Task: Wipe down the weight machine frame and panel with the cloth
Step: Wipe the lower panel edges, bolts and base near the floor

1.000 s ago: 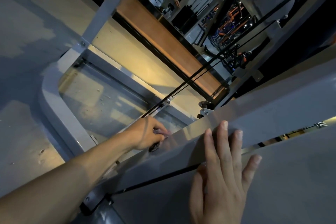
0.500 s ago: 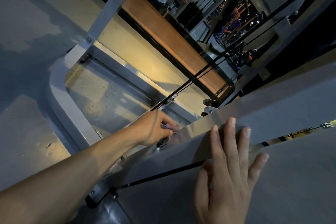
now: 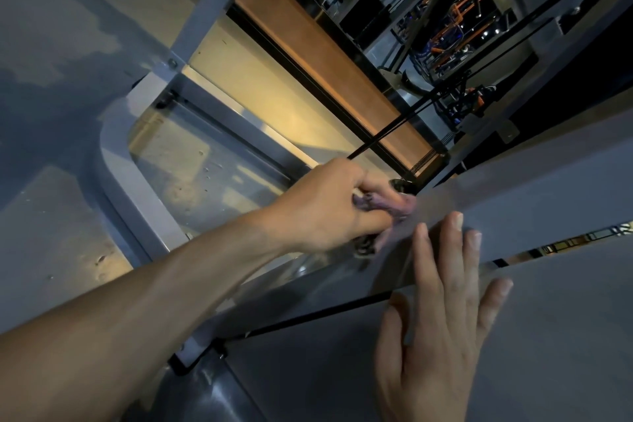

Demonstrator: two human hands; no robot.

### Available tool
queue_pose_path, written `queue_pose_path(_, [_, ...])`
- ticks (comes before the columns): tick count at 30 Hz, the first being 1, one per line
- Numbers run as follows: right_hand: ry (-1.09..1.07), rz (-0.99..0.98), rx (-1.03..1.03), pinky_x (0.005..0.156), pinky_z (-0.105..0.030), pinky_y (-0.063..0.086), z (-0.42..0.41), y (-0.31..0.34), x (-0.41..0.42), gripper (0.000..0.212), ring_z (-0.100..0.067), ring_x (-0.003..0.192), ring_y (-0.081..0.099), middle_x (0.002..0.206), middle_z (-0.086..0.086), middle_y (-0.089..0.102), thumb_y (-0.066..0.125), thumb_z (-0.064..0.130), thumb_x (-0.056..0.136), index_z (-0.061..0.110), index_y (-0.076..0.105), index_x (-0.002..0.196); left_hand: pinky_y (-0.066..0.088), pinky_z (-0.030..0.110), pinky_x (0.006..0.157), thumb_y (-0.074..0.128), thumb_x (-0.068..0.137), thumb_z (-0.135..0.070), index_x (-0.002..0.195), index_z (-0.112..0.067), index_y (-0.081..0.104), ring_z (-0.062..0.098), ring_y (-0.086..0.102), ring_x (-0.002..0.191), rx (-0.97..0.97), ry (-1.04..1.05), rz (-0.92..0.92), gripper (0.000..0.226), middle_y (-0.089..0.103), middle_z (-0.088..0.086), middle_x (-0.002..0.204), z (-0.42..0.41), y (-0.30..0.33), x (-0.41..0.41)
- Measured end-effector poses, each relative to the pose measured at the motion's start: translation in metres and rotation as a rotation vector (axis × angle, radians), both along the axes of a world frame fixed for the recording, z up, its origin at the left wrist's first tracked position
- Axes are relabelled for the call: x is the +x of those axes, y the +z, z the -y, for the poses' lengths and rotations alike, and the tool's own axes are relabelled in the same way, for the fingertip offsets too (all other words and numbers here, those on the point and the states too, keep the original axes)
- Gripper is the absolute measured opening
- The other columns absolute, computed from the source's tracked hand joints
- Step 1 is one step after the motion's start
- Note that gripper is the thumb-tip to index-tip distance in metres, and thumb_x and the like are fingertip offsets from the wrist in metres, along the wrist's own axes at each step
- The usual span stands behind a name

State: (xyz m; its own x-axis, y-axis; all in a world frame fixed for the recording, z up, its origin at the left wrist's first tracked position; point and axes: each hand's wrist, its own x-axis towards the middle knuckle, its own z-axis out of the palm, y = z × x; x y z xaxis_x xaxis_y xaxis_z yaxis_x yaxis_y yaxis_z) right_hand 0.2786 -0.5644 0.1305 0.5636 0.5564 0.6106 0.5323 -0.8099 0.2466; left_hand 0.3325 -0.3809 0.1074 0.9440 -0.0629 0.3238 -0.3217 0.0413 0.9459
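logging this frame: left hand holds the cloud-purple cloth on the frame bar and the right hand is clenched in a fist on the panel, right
Not quite. The head view shows the right hand flat and open, fingers straight on the panel. The left hand does hold the purple cloth on the frame bar.

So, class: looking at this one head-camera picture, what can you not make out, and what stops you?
- Crumpled purple cloth: mostly hidden inside the left hand.
- Grey metal frame bar: its contact patch is covered by the cloth.
- Right hand: wrist cut off by the bottom edge.
- Mirror reflection up top: too small and blurred.
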Motion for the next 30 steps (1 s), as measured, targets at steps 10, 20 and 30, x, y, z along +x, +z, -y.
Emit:
queue_pose_path(10, [0.010,-0.043,0.046,0.127,-0.043,-0.006,-0.002,0.001,-0.004,0.090,-0.021,0.158,0.013,0.171,-0.001,0.016,0.054,0.001,0.069,0.011,0.035,0.156,0.052,0.021,0.099,0.072,0.094,-0.019,0.112,-0.024,0.079,-0.008,0.065,0.107,-0.039,0.014,0.025,0.019,0.076,-0.019,0.108,0.001,0.021,-0.014])
queue_pose_path(20, [0.026,-0.099,0.053,0.126,-0.045,-0.008,-0.001,0.000,-0.003,0.086,-0.020,0.158,0.010,0.171,0.000,0.016,0.048,0.009,0.071,0.012,0.036,0.156,0.060,0.031,0.088,0.051,0.100,0.005,0.129,0.000,0.066,0.026,0.071,0.111,-0.379,-0.350,-0.132,0.032,0.074,0.015,0.118,-0.027,0.005,-0.016])
queue_pose_path(30, [0.156,-0.144,0.330,0.126,-0.054,0.017,0.003,0.009,-0.015,0.086,-0.027,0.154,0.028,0.166,-0.006,0.031,0.051,-0.009,0.078,0.017,0.028,0.157,0.060,0.030,0.082,0.088,0.077,-0.022,0.104,-0.020,0.076,0.009,0.069,0.092,-0.104,-0.062,0.066,0.030,0.074,-0.017,0.099,-0.005,0.018,-0.021])
